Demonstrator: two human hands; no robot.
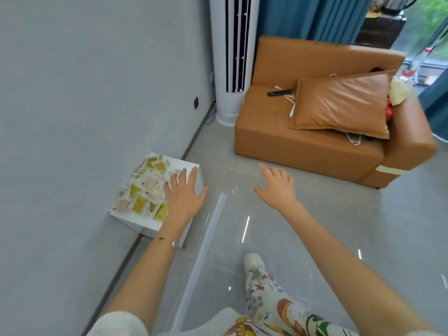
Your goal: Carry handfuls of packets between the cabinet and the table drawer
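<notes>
Left hand (pixel 184 193), fingers straight, over white square box (pixel 135 220) of yellow sachets (pixel 145 190); right hand (pixel 276 186) spread, holding nothing.

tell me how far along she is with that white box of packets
Early. The white box stands on the floor by the wall, full of yellow and white packets. Left hand is spread over its near corner; right hand hovers open beside it. Nothing gripped or lifted yet.
</notes>
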